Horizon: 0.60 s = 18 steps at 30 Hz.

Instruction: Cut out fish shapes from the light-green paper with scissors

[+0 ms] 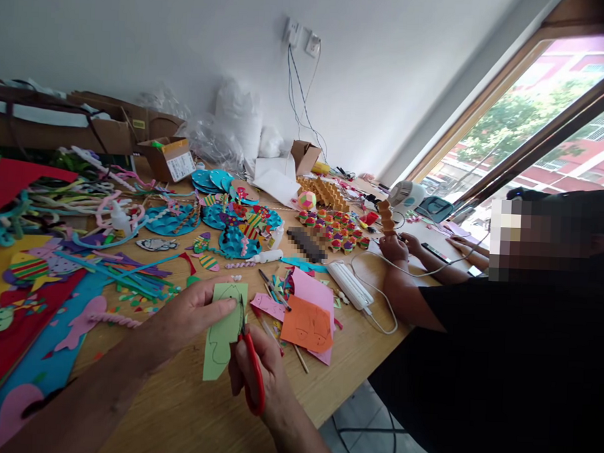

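- I see my left hand (194, 313), lower centre of the frame: fingers pinched on the green paper (221, 340).
- My right hand (266, 363): fingers curled round the red scissors (258, 379), blades at the paper's right edge.
- Orange paper (308, 323) lies right of both hands.

Scissors (255, 361) at right edge of paper (219, 336)

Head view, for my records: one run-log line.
left hand: holding green paper | right hand: holding red-handled scissors | blades: at paper's right edge

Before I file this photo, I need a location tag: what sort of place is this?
Probably a craft room: there are scissors, green paper and cut-out fish about.
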### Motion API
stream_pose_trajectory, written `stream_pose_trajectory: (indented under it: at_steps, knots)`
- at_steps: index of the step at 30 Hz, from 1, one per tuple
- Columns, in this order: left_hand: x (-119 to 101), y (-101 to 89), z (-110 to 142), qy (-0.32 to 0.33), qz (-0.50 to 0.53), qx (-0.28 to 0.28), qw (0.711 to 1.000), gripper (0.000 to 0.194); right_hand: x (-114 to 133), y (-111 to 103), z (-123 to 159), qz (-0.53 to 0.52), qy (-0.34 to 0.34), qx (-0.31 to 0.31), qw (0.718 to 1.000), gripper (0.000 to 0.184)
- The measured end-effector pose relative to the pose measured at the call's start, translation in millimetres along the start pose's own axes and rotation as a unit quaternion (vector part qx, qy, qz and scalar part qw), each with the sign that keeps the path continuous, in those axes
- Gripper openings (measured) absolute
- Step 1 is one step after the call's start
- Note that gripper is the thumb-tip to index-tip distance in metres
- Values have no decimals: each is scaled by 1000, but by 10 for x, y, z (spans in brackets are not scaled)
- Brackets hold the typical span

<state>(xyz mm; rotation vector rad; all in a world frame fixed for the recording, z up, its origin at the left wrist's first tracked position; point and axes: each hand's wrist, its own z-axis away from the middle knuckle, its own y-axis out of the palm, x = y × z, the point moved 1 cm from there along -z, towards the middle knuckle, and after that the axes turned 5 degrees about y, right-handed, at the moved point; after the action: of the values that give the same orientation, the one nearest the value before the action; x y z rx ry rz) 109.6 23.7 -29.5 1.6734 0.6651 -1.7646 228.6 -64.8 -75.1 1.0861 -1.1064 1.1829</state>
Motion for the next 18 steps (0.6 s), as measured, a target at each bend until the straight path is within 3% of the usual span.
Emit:
stream_pose_trajectory:
  at_steps: [18]
  knots:
    - [39, -12, -20, 1, 18, 12, 1000, 23, -57, -3, 6, 3, -8, -8, 1000, 64]
